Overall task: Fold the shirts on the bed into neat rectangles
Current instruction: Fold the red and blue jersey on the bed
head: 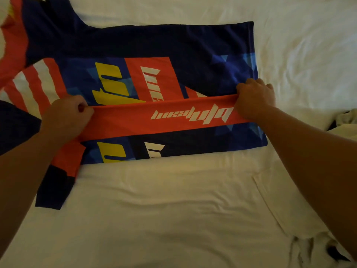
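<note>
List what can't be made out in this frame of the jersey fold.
- Jersey collar and far sleeve: cut off by the head view's top-left edge.
- Fingers of the left hand and right hand: curled under the red folded edge, so the grip itself is hidden.
- Full jersey print: covered by that fold.
- Crumpled fabric at the right edge: cut off, unidentifiable.
- Near sleeve: partly behind the left forearm.

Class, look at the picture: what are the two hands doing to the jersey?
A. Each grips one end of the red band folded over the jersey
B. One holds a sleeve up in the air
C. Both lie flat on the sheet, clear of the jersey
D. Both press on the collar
A: the left hand and right hand each curl round an end of the red band across the jersey.
</note>
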The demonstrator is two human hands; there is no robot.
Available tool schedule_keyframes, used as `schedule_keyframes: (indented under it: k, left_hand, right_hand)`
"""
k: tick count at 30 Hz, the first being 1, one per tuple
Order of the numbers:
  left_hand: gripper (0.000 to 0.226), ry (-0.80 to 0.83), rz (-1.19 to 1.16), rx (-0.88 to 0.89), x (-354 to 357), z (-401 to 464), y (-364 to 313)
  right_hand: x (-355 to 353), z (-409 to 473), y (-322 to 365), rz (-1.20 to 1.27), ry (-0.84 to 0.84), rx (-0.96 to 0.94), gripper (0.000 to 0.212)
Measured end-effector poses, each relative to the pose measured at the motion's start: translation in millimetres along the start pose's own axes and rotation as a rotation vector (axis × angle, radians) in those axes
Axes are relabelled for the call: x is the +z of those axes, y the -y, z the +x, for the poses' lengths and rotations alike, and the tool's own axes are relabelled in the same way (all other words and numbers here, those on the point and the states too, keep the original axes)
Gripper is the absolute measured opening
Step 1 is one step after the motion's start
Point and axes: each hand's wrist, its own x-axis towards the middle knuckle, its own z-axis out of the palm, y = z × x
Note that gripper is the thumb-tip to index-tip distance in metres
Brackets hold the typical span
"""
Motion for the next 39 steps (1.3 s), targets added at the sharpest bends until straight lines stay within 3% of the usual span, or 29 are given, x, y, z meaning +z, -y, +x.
schedule_keyframes:
  k: [3, 5, 8, 10, 12, 15, 21, 27, 34, 36, 39]
  left_hand:
    - [0.043, -0.162, 0.134, -0.036, 4, -13, -16]
    - [0.061, -0.213, 0.100, 0.004, 16, -33, -36]
    - [0.073, -0.095, 0.196, 0.160, 52, -61, -57]
    - [0.081, 0.016, 0.284, 0.228, 73, -67, -56]
    - [0.084, 0.057, 0.301, 0.254, 82, -63, -52]
    - [0.082, -0.004, 0.282, 0.291, 81, -57, -50]
    - [0.047, -0.294, 0.229, 0.114, 53, -42, -35]
    - [0.039, -0.250, 0.280, 0.027, 33, -19, -6]
    - [0.022, -0.200, 0.216, -0.026, 19, 6, -8]
    - [0.026, -0.218, 0.196, -0.025, 19, 7, -13]
    - [0.049, -0.245, 0.172, 0.053, 25, -9, -35]
  right_hand:
    - [3, -10, 9, -0.015, -0.074, 0.074, 0.038]
    - [7, -22, 28, 0.111, -0.183, 0.060, 0.042]
    - [25, -46, 70, 0.294, -0.303, -0.151, 0.042]
    - [46, -55, 87, 0.333, -0.256, -0.261, 0.048]
    - [67, -57, 84, 0.335, -0.179, -0.242, 0.060]
    - [82, -56, 64, 0.312, -0.187, -0.195, 0.067]
    - [50, -37, 34, 0.442, -0.363, -0.036, 0.046]
    - [31, -11, 6, 0.226, -0.215, 0.042, 0.026]
    - [27, -6, -2, 0.241, -0.248, 0.045, 0.021]
    - [25, -6, 1, 0.236, -0.237, 0.060, 0.027]
    - [23, -14, 20, 0.266, -0.299, 0.063, 0.038]
